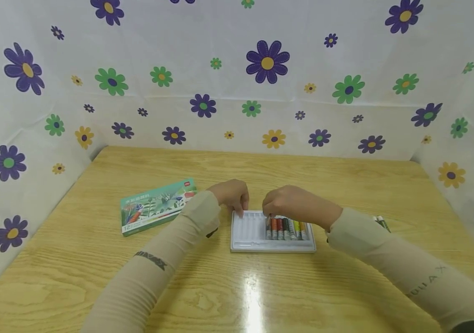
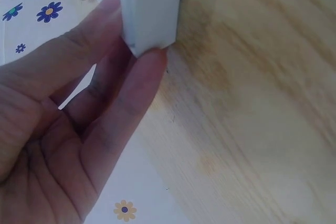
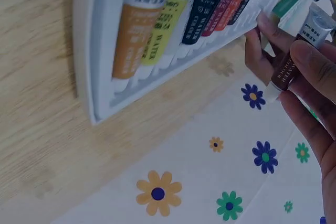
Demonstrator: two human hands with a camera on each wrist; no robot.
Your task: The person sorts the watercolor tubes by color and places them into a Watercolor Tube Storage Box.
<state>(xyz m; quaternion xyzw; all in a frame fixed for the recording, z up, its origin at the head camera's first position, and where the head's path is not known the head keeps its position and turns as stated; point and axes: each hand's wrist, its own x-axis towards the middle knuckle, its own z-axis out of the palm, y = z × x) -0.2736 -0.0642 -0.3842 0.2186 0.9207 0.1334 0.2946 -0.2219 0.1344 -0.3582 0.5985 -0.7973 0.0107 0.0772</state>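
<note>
A white plastic tray (image 1: 247,244) lies on the table before me, several watercolour tubes (image 1: 285,230) side by side in its right-hand slots. My left hand (image 1: 232,193) pinches the tray's far left edge; in the left wrist view the thumb and a finger (image 2: 144,77) touch the tray corner (image 2: 152,17). Above the tray's far side, my right hand (image 1: 289,202) holds a brown paint tube (image 3: 287,72) between thumb and fingers, its white cap pointing away from the palm. Ochre (image 3: 139,40) and yellow-green tubes (image 3: 160,38) lie at one end of the row.
Left of the tray lies a green printed paint box (image 1: 158,206), close to my left forearm. A couple of green tubes (image 1: 382,224) rest on the wooden table (image 1: 203,286) at the right, partly behind my right sleeve. Flower-patterned cloth (image 1: 220,83) surrounds the table's back and sides.
</note>
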